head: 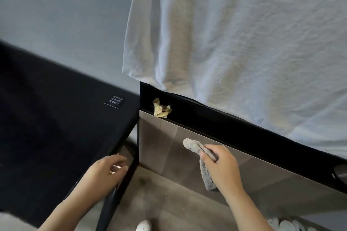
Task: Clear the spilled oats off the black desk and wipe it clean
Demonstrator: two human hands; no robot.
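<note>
1. R hand (223, 169): thumb + fingers curled round a grey cloth (193, 146), gripping it mid-length. One bunched end sticks out up-left of the knuckles, the other hangs below the palm.
2. Cloth is off the black counter (56, 118), held in front of a grey panel (169, 137). Can't tell if it touches the panel.
3. L hand (102, 174): at the counter's near-right edge, fingers bent over the rim. Sth pale shows btwn the fingers; can't tell if it holds anything.
4. Counter runs left + away from L hand; white label (115, 101) on its top, well beyond the fingertips.
5. Crumpled yellowish wad (161, 108) on a black ledge (225, 127), up-left of R hand and well apart from it.
6. White sheet (244, 43) hangs above R hand, draping over the ledge.
7. Wood floor (159, 208) below, btwn both hands, w/ a few pale specks (166, 197); too small to say what they are.
8. White shoe (143, 226) at bottom edge, btwn the forearms.
</note>
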